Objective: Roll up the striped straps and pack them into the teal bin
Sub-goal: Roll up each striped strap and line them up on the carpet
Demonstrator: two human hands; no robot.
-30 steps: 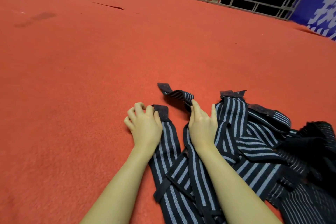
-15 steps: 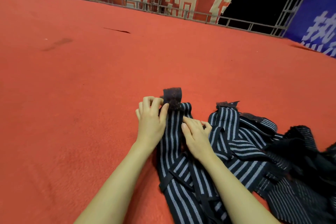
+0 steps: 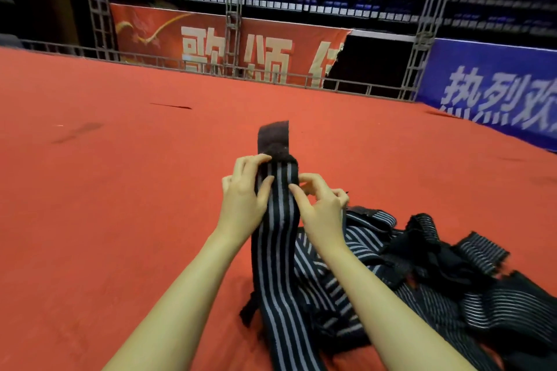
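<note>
Rolling begins: the left hand (image 3: 245,190) and right hand (image 3: 321,205) both pinch the raised end of a black grey-striped elastic strap (image 3: 278,220) over the red carpet floor (image 3: 120,220). Next, its dark fastener tab (image 3: 273,137) likely needs folding inward; no teal bin is visible.

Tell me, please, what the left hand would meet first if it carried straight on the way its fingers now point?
The left hand already pinches the striped strap; its fingers point rightward across it, so next would likely come the right hand, though depth is unclear.

Red carpet (image 3: 120,190), metal railing (image 3: 90,50), red banner (image 3: 211,39), blue banner (image 3: 488,84)
</note>
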